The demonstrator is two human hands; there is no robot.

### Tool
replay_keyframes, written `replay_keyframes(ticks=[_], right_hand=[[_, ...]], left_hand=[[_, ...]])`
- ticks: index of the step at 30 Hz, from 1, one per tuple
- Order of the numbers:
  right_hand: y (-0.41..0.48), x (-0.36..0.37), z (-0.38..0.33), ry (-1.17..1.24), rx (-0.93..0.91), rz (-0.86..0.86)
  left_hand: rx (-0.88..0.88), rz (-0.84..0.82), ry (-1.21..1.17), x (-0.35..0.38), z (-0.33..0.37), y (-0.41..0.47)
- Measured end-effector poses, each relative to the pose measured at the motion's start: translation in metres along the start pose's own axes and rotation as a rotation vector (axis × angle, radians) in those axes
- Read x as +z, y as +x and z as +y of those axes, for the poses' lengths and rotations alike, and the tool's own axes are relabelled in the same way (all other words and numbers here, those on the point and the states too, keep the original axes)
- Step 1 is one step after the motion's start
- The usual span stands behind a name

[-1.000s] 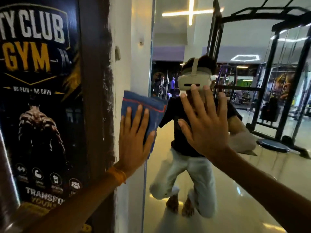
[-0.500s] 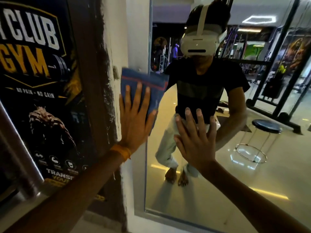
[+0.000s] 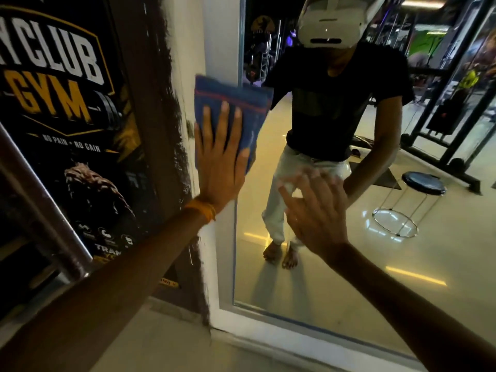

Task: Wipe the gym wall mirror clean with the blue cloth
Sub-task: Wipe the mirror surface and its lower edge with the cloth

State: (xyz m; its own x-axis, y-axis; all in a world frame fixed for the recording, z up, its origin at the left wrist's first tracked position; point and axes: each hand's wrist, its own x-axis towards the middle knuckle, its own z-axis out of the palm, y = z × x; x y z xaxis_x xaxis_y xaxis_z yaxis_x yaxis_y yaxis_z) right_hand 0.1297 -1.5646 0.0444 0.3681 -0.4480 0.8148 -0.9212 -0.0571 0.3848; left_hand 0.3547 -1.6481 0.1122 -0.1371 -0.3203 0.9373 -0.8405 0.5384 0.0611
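Head view, the only one: the left hand (image 3: 218, 159) sits left of centre, fingers straight and close together, palm flat on the blue cloth (image 3: 236, 103). It grips nothing. The flat press looks meant to spread force over the whole folded pad so that it drags evenly across the glass. The cloth is folded into a thick rectangle with a red line near its top edge. It lies against the left edge of the mirror (image 3: 335, 277), straddling the glass and the white frame (image 3: 222, 36) beside it, which suggests that the edge strip is the part being wiped. An orange wristband (image 3: 202, 209) circles the left wrist.

The right hand (image 3: 316, 210) is in the lower middle of the frame, bare, fingers spread wide and holding nothing. It is blurred, so whether the palm touches the glass cannot be told. Its likely purpose is to brace the body against the wall while the other arm works.

At far left a dark gym poster (image 3: 53, 103) fills the wall next to the mirror. A round stool (image 3: 424, 182) shows in the reflection at right, along with the person's own reflected figure in the upper middle
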Motion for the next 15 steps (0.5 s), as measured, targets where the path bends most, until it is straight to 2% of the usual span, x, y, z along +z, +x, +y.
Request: replay_keyframes(ticks=[2,4,8,10,13,15], right_hand=[[0.044,-0.014,0.015,-0.012,0.016,0.074],[0.081,-0.021,0.028,-0.065,-0.004,0.112],[0.085,-0.015,0.036,-0.161,-0.044,0.085],[0.082,-0.011,0.038,-0.199,-0.07,0.071],[0.083,-0.012,0.037,-0.188,-0.078,0.074],[0.081,-0.011,0.036,-0.181,-0.089,0.084]], left_hand=[[0.029,0.02,-0.01,-0.005,-0.004,0.022],[0.07,-0.018,-0.002,0.0,-0.008,-0.009],[0.034,-0.264,-0.022,0.005,-0.007,-0.084],[0.031,-0.202,-0.065,0.002,-0.006,-0.045],[0.059,0.05,-0.134,-0.014,-0.003,0.069],[0.066,0.111,-0.155,-0.017,-0.005,0.112]])
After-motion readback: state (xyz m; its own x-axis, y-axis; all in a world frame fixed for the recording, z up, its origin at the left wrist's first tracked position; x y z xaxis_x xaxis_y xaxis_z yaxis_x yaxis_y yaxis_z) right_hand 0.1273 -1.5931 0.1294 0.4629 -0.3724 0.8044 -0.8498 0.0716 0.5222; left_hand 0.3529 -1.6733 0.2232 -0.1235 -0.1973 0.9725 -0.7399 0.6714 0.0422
